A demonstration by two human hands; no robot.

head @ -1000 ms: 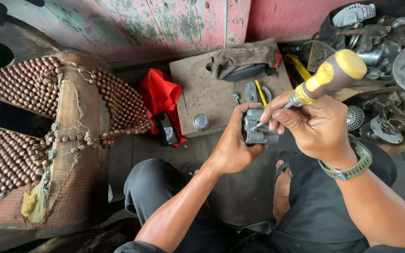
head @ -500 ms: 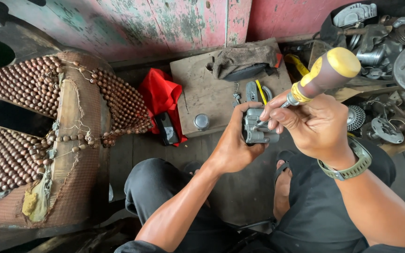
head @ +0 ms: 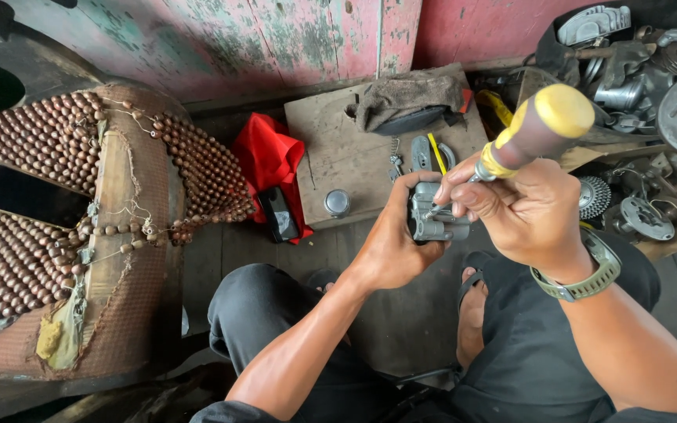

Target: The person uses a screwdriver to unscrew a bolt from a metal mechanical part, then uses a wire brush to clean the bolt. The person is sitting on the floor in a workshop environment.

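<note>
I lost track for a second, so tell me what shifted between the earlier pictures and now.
Little changed. The screwdriver in the right hand keeps its tip on the grey metal part, its handle tilted slightly differently. The left hand still grips that part. The phone and red cloth lie as before.

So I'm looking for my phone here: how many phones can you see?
2: one phone lies on the beaded seat cover at left, one small dark phone lies on the red cloth. Others may be hidden.
</note>
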